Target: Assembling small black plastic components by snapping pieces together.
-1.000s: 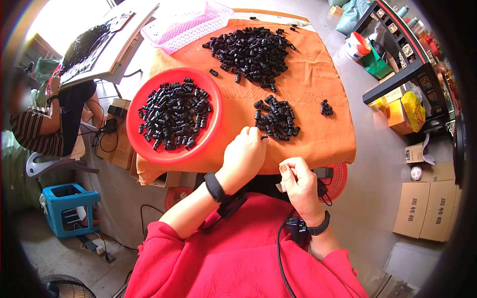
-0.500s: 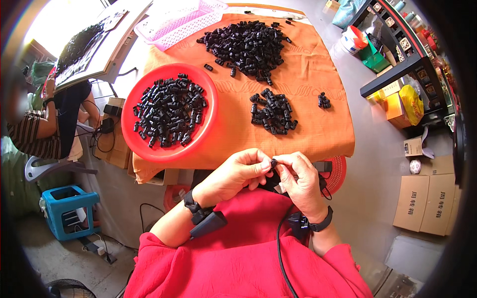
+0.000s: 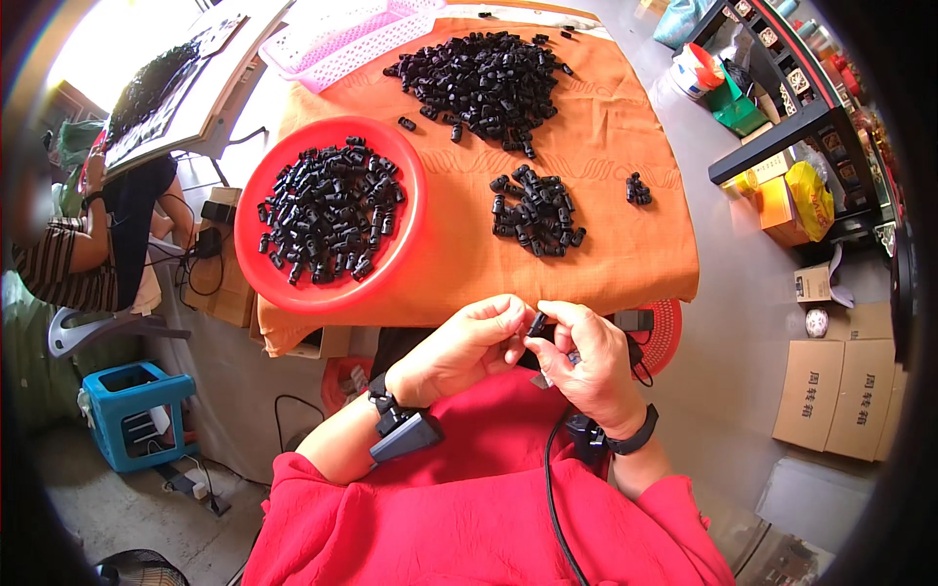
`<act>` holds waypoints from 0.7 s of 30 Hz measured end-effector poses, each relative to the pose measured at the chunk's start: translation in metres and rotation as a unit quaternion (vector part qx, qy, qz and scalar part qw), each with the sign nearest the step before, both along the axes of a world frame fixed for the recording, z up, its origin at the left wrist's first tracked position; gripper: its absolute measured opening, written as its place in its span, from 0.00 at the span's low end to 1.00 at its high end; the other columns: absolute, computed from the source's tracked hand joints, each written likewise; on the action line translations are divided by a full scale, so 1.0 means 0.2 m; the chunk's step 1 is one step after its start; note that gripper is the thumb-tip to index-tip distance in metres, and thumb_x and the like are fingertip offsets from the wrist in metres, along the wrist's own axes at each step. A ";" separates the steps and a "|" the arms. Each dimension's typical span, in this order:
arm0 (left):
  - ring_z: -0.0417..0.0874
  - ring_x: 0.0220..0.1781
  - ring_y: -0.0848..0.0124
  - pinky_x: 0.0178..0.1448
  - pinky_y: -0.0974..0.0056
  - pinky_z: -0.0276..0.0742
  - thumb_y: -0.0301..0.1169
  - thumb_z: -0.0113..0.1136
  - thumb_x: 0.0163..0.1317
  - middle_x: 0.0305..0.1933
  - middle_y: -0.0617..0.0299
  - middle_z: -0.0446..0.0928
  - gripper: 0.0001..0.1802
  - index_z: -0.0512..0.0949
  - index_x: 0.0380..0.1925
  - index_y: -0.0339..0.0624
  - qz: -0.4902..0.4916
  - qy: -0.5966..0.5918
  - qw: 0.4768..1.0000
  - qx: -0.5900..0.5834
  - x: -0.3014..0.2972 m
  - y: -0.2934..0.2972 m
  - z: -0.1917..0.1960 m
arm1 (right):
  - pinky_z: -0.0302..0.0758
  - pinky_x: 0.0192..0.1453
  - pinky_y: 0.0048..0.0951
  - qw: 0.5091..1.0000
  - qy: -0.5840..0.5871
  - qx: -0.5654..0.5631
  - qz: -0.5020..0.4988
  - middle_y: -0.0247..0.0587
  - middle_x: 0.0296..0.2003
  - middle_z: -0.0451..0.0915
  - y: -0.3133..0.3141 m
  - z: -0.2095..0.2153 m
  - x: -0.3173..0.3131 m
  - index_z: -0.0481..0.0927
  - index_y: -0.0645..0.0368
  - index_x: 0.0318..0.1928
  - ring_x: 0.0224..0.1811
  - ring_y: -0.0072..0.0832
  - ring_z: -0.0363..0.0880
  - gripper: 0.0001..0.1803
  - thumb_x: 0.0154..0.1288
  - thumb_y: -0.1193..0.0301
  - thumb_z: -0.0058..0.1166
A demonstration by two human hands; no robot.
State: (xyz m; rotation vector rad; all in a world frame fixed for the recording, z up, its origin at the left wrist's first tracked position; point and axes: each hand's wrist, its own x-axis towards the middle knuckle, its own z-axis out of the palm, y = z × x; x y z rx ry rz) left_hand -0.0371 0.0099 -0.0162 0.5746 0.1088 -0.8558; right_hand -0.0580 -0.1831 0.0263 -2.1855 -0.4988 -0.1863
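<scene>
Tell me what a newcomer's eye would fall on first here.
Probably the red basin of black parts, at the left of the orange cloth. Next, the big black pile at the cloth's far side. Then the left hand and right hand, close together just this side of the cloth's near edge, a black piece at their fingertips.

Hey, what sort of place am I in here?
Probably a small workshop for hand work: a heap of small black parts lies on an orange cloth, more fill a red basin, and another person is at a second table on the left.
</scene>
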 end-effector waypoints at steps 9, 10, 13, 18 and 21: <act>0.69 0.32 0.82 0.38 0.74 0.65 0.44 0.65 0.68 0.37 0.72 0.76 0.17 0.79 0.44 0.43 -0.018 -0.018 1.000 -0.007 -0.01 -0.01 -0.01 | 0.74 0.30 0.33 0.998 -0.028 0.035 0.034 0.35 0.25 0.74 0.00 -0.01 0.00 0.79 0.59 0.56 0.24 0.30 0.75 0.26 0.55 0.78 0.69; 0.68 0.32 0.83 0.39 0.74 0.65 0.43 0.65 0.68 0.37 0.72 0.76 0.17 0.79 0.45 0.43 -0.013 -0.023 0.999 -0.021 -0.01 -0.02 -0.02 | 0.74 0.30 0.33 0.998 -0.027 0.035 0.035 0.35 0.25 0.74 0.00 0.00 0.00 0.79 0.59 0.56 0.24 0.30 0.75 0.26 0.55 0.78 0.69; 0.66 0.32 0.83 0.39 0.74 0.65 0.43 0.65 0.67 0.37 0.71 0.76 0.15 0.79 0.44 0.44 -0.019 -0.024 0.999 -0.032 -0.01 -0.02 -0.01 | 0.74 0.30 0.32 0.998 -0.036 0.038 0.044 0.35 0.26 0.76 0.00 0.01 0.01 0.78 0.59 0.57 0.24 0.30 0.75 0.26 0.56 0.78 0.68; 0.64 0.30 0.82 0.37 0.74 0.64 0.42 0.66 0.67 0.37 0.71 0.75 0.14 0.79 0.42 0.45 -0.004 -0.017 0.999 -0.027 -0.02 -0.02 -0.02 | 0.76 0.32 0.31 0.999 -0.016 0.012 0.049 0.36 0.28 0.79 -0.01 0.01 0.00 0.78 0.59 0.57 0.25 0.30 0.77 0.26 0.57 0.78 0.67; 0.64 0.29 0.83 0.35 0.75 0.62 0.41 0.65 0.68 0.35 0.72 0.75 0.12 0.79 0.41 0.46 -0.013 -0.016 0.999 -0.026 -0.02 -0.02 -0.04 | 0.77 0.32 0.29 0.997 0.027 0.065 0.041 0.38 0.29 0.80 -0.01 0.02 -0.01 0.79 0.60 0.54 0.26 0.26 0.79 0.21 0.60 0.76 0.67</act>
